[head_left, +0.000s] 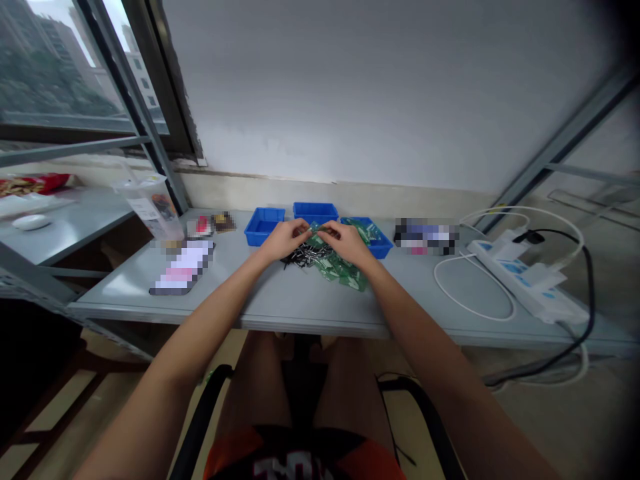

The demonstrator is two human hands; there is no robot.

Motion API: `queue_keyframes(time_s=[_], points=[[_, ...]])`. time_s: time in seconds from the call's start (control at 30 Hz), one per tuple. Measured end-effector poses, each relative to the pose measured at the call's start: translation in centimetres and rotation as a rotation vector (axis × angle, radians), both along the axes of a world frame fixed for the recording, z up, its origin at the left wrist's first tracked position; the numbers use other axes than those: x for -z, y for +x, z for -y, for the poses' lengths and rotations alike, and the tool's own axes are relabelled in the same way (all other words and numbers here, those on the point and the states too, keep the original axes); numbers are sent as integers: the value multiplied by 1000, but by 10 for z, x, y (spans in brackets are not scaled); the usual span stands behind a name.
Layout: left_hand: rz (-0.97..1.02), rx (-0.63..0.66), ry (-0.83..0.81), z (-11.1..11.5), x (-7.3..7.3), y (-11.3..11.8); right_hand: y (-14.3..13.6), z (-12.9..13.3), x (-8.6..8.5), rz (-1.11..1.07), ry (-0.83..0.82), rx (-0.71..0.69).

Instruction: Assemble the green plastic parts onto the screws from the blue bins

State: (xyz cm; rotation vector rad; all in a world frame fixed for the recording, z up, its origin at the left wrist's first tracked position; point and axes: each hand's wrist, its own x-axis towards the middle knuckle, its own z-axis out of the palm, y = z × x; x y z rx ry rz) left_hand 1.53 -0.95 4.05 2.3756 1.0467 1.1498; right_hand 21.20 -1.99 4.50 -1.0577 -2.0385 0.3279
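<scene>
My left hand and my right hand meet over the middle of the table, fingers pinched together. Between their fingertips is a small green plastic packet, gripped from both sides. Under the hands lies a pile of thin dark and silvery pieces, like screws or pins, too small to tell. Several more green packets are heaped beside it, below my right hand. A blue tray stands left of my left hand. Behind my right hand, another blue tray holds green packets.
A third blue tray stands at the back by the wall. On the left are a phone and a plastic drink cup. A blurred-out object lies right of the trays. A white power strip with cables occupies the right end.
</scene>
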Motion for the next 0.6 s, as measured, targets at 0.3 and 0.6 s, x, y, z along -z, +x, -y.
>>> queue_keyframes(time_s=[0.3, 0.6], points=[[2, -47, 58, 2, -2, 1, 1, 3, 0, 51, 33, -8], [201, 40, 363, 122, -85, 8, 0, 5, -2, 74, 61, 9]])
